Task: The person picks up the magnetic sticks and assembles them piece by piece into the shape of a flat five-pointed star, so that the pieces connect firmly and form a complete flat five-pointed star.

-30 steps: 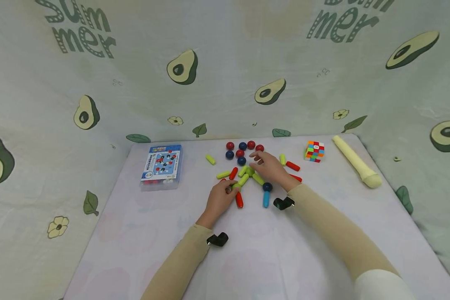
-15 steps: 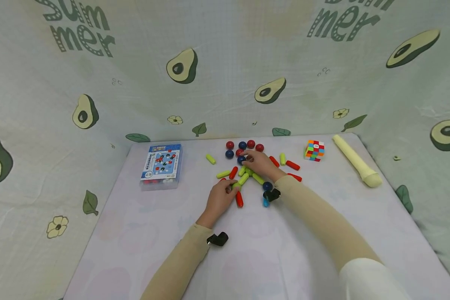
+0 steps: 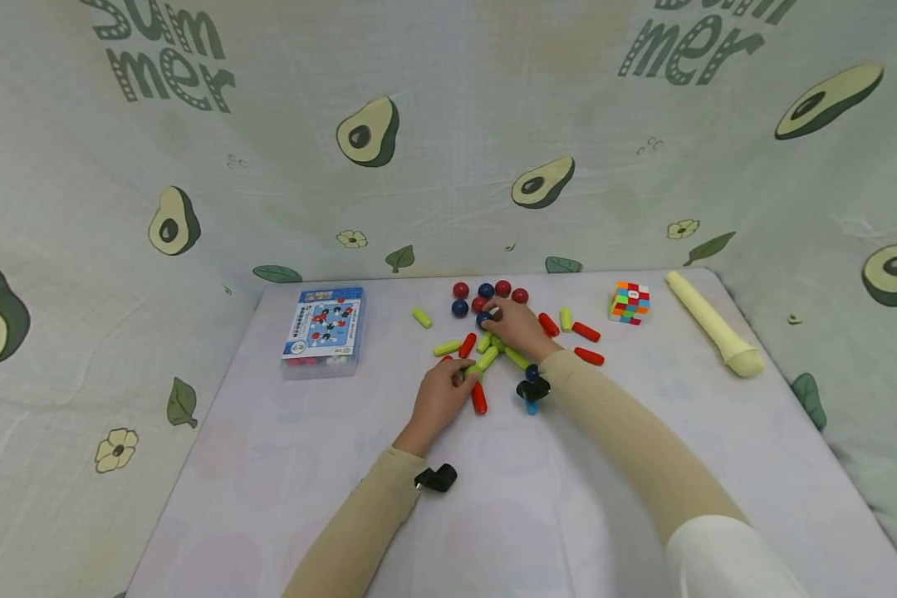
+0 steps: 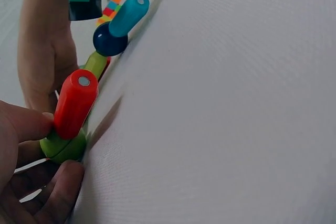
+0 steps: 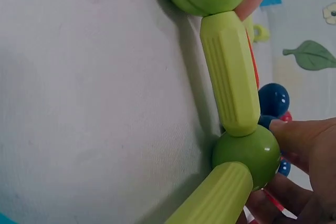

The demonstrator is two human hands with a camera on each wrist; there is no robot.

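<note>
In the head view my left hand [image 3: 437, 400] pinches a green ball at the near left of a joined stick-and-ball chain. The left wrist view shows this green ball [image 4: 62, 149] between thumb and fingers, a red stick [image 4: 76, 103] jutting from it. Green sticks [image 5: 231, 74] and a second green ball [image 5: 247, 156] continue the chain towards a dark blue ball [image 4: 109, 39] bearing a light blue stick [image 4: 129, 14]. My right hand [image 3: 519, 328] reaches over the chain, thumb and fingers around a loose dark blue ball [image 3: 482, 321], partly hidden by the hand.
Several red and dark blue balls [image 3: 460, 291] lie behind the chain. Loose red sticks [image 3: 586, 331] and green sticks [image 3: 422, 317] are scattered around. A boxed molecule kit [image 3: 321, 332] lies left; a puzzle cube [image 3: 629, 302] and a pale yellow baton [image 3: 713, 324] lie right.
My right hand has moved left from above the chain to the loose dark blue ball and closed its fingertips around it. The left hand has kept its grip and place.
</note>
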